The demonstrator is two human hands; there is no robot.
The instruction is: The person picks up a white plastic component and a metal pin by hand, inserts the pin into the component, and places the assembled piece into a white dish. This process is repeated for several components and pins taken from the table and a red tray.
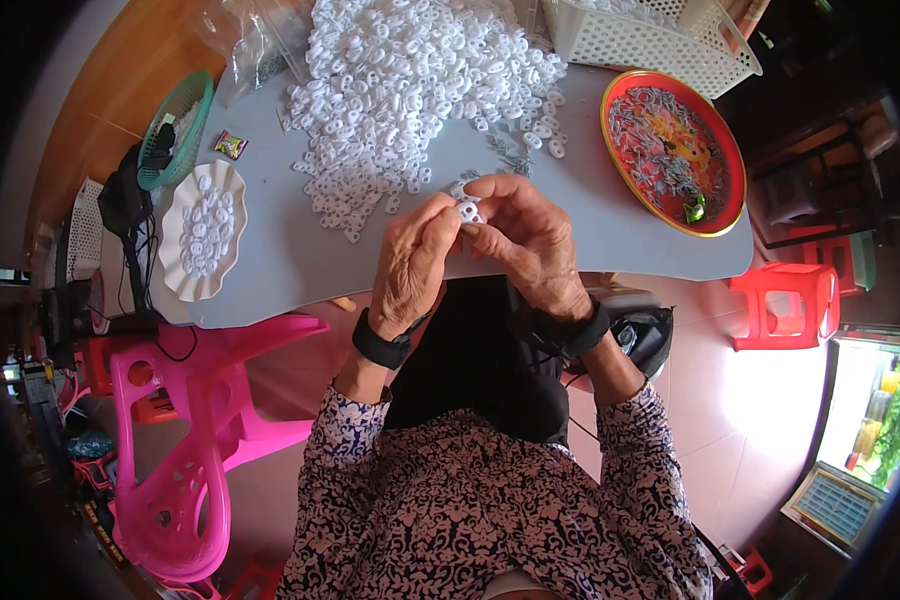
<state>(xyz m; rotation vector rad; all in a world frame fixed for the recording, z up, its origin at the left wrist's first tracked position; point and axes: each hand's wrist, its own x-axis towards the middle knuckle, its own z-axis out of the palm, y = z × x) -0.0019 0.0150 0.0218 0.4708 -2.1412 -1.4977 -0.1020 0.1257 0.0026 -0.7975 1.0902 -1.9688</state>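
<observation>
**Small white ring held between both hands at the counter's near edge**

A small white plastic ring piece (468, 210) is pinched at the centre of the frame, between the fingertips of the left hand (413, 262) and the right hand (530, 238). Both hands are curled inward and meet over the near edge of the pale grey counter (300, 260). A black band is worn on each wrist.

Just above the hands, a large heap of loose white plastic rings (420, 80) is spread across the upper middle of the counter. At the left, a white scalloped dish (202, 232) is filled with more white pieces, and a green mesh basket (175, 130) is seen above it. At the upper right, a round red tray (673, 150) carries small grey metal parts, with a white perforated plastic basket (650, 40) beside it. A pink plastic chair (185, 440) stands at the lower left.
</observation>
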